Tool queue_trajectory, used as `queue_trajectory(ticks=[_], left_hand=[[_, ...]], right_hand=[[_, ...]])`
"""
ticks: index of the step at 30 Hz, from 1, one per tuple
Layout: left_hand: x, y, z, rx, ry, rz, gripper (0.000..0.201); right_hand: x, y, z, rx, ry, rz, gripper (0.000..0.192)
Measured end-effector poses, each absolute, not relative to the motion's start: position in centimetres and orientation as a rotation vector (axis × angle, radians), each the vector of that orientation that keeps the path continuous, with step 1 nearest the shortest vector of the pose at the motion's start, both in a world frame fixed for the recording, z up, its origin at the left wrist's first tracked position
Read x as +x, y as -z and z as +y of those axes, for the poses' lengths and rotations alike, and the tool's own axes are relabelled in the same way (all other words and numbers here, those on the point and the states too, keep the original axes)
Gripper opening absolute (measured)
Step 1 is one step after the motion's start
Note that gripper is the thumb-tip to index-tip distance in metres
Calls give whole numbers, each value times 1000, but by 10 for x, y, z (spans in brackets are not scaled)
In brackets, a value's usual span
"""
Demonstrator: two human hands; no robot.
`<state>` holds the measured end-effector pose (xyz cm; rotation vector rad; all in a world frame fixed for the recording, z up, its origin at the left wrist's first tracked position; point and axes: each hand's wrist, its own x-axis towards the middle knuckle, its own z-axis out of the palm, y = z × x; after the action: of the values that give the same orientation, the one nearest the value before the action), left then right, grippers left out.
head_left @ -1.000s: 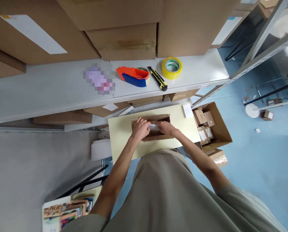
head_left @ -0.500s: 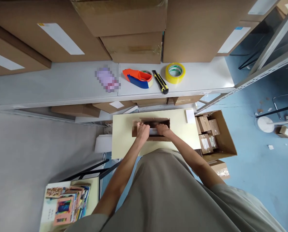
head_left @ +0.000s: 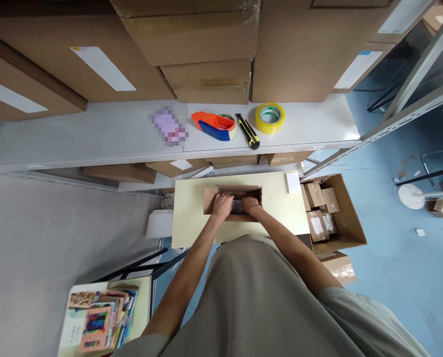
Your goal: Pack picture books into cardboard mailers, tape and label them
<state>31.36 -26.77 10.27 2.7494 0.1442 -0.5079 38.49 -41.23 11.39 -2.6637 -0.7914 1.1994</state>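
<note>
I see both hands inside open cardboard box [head_left: 232,194] on desk [head_left: 191,218], box long axis left-right. Left hand [head_left: 222,204], right hand [head_left: 249,204] side by side, equally near, pressing down on dark item [head_left: 237,206]; how firmly fingers close, cannot tell.

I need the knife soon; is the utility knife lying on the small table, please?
No, the utility knife lies on the white shelf.

Small box [head_left: 211,199] on table [head_left: 191,218], shelf [head_left: 94,134] behind, carton [head_left: 346,213] right
</note>
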Motion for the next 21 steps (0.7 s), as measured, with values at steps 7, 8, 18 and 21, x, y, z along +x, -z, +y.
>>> queue_trajectory(ticks=[7, 8, 18, 21], left_hand=[[247, -109, -213, 2492, -310, 516, 45], [239, -107, -206, 2451, -334, 594, 50], [233, -112, -231, 2228, -173, 425, 27], [235, -112, -245, 2261, 13, 212, 34]], right_hand=[[365, -135, -514, -2454, -555, -662, 37], [363, -134, -532, -2409, -486, -561, 34], [365, -116, -541, -2128, -630, -431, 77], [382, -121, -514, -2297, -617, -425, 76]])
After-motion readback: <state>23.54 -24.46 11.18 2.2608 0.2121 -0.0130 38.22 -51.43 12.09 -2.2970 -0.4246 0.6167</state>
